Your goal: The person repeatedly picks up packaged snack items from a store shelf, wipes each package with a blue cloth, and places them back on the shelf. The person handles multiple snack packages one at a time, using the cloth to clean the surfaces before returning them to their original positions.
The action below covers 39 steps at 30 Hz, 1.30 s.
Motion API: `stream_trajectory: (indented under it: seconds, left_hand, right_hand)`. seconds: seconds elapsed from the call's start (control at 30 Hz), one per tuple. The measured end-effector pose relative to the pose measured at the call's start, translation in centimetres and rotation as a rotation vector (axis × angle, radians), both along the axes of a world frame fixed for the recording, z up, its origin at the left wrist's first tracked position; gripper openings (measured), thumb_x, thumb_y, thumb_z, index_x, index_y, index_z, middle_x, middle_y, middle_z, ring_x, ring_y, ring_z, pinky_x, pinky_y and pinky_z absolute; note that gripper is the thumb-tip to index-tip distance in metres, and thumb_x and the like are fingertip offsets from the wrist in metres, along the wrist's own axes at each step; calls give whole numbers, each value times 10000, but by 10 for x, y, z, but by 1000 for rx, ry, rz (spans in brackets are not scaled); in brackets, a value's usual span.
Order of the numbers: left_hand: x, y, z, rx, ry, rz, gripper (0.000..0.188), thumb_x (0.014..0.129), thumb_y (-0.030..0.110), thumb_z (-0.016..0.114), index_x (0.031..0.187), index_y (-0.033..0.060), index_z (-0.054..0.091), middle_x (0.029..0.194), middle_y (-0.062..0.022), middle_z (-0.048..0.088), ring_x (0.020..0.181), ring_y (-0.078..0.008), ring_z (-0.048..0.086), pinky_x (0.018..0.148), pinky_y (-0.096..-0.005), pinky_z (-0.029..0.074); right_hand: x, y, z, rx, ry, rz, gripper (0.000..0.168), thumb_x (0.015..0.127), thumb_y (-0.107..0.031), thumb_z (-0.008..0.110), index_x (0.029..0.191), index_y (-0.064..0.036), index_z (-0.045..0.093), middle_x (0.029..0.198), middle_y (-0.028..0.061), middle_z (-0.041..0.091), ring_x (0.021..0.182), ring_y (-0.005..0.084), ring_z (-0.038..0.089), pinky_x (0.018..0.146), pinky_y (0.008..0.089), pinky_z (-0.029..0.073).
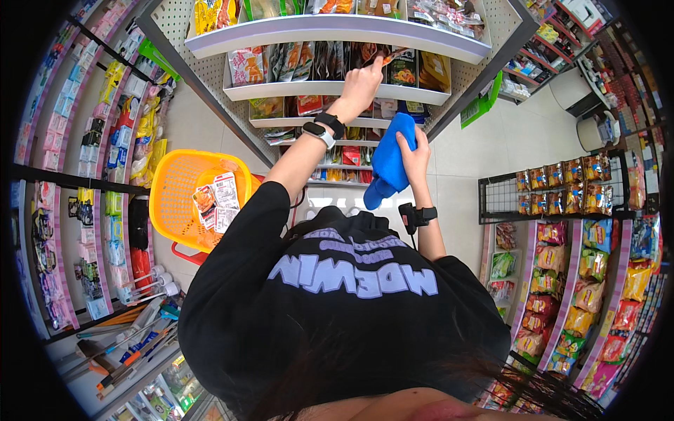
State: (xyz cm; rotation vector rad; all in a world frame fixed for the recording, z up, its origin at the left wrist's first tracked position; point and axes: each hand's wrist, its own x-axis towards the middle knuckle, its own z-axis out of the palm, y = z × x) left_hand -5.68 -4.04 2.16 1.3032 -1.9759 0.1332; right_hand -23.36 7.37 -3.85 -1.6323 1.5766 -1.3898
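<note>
My left hand [363, 81] reaches into the second tier of a white display shelf [337, 90], its index finger extended towards a small reddish packet [392, 55]; whether the fingers grip it is unclear. Packaged snacks stand in divided rows around it, among them a red and white packet [247, 66] at the left end and a yellow packet [434, 68] at the right. A folded blue cloth [394, 152] is held in my right hand [416, 152], in front of the lower tiers.
A yellow basket [174, 173] holding several packets stands on the floor at left, with a red handle or basket beneath. Stocked shelves line both sides. A black wire rack [495, 197] with hanging packets is at right. Green plates [482, 102] jut from the central shelf's sides.
</note>
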Motion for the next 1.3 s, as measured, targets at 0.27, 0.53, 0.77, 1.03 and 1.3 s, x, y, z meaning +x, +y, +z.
stream_trajectory:
  seconds: [0.27,0.53,0.77,1.03,1.3]
  left_hand:
    - [-27,-6,-16,23,33,17,287,883,131,530,1138,9,481,708,-187,639,635,-390,627,542,-465,512]
    - [-27,-7,-17,13,256,143,165,917,146,515,999,8,477,615,-192,609,588,-380,622,505,-462,495]
    - [-33,-15,-22,38,-107,259,227,863,259,582,879,32,582,654,-124,655,650,-306,651,530,-404,507]
    - [-19,-21,-16,573,-212,-58,392,949,333,441,948,-21,609,926,-243,648,926,-428,600,794,-545,448]
    - [-13,-30,-7,753,-90,-18,571,926,499,453,1002,-47,601,1053,-276,608,1036,-412,567,865,-522,433]
  right_hand:
    - [1,-3,3,-25,49,44,428,789,-240,714,1106,24,599,995,172,596,921,334,599,823,389,469]
    - [0,-4,2,16,17,69,429,796,-223,712,1122,28,593,1023,166,602,939,305,603,833,372,473]
    - [-2,-7,-5,40,29,85,433,805,-216,707,1140,30,587,1028,158,604,943,263,599,844,354,470]
    - [0,-12,-3,20,43,97,462,785,-243,718,1140,24,592,1061,182,605,960,330,611,847,388,478]
    - [5,-20,-5,12,58,149,491,778,-248,721,1151,39,582,1101,195,599,1000,344,603,871,388,473]
